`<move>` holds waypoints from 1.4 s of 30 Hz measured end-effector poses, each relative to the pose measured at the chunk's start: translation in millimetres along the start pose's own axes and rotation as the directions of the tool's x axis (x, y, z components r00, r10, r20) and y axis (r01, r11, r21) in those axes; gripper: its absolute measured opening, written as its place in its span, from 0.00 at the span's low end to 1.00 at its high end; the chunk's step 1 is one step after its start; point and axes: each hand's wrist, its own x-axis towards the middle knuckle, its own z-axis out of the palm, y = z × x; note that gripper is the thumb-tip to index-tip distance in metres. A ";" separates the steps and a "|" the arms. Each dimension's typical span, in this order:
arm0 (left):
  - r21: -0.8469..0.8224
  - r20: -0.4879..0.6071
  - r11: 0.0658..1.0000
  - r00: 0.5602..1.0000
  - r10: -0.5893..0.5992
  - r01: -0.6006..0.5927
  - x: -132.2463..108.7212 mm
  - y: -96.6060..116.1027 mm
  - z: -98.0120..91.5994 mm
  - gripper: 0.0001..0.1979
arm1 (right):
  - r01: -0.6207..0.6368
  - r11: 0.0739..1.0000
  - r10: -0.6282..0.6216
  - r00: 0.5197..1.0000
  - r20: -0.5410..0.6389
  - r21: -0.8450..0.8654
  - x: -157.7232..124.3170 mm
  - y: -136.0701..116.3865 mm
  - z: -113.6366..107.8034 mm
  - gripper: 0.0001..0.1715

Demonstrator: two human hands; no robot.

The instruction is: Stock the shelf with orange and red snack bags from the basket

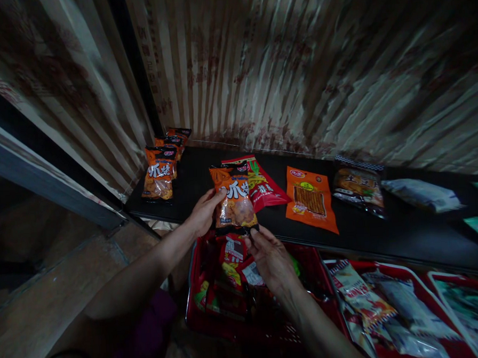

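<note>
At lower centre we see a red basket [214, 325] of packets [232, 251]. Above it, mid-frame, our left hand [204, 215] and right hand [270, 258] grip an orange snack bag [235, 207]. Farther, left of centre, similar bags [158, 175] stand on the shelf [200, 167].

Beside me, one head-worn camera looks forward and down from above the left hand [204, 215] and right hand [270, 257], toward the near black shelf [201, 173].
</note>
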 end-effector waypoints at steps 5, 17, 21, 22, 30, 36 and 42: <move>0.091 0.123 0.994 0.989 -0.079 0.068 -14.8 7.4 -3.6 0.26 | 0.032 0.999 -0.033 0.999 0.014 0.014 6.7 4.7 4.9 0.19; 0.169 0.098 0.985 0.995 0.011 -0.027 -17.1 7.3 -34.0 0.30 | 0.094 0.987 -0.083 0.993 0.080 -0.134 11.8 20.8 20.4 0.28; 0.171 0.100 0.985 0.995 -0.009 -0.008 -18.9 10.1 -41.5 0.33 | 0.129 0.963 -0.095 0.984 0.152 -0.236 14.2 24.6 23.3 0.37; 0.174 0.100 0.985 0.995 -0.006 -0.011 -19.6 10.8 -42.5 0.33 | 0.131 0.958 -0.093 0.983 0.157 -0.254 14.6 25.5 23.9 0.39; 0.236 0.008 0.968 0.996 0.089 -0.089 -18.3 4.6 -42.8 0.31 | 0.153 0.951 -0.103 0.976 0.193 -0.267 20.2 31.8 27.2 0.44; 0.356 0.057 0.920 0.986 0.154 -0.164 -8.6 -2.2 -46.2 0.29 | 0.212 0.925 -0.145 0.964 0.223 -0.316 18.5 30.4 32.1 0.39; 0.448 -0.005 0.855 0.955 0.296 -0.263 -4.9 3.4 -41.8 0.32 | 0.252 0.916 -0.187 0.957 0.223 -0.312 19.6 22.8 41.7 0.38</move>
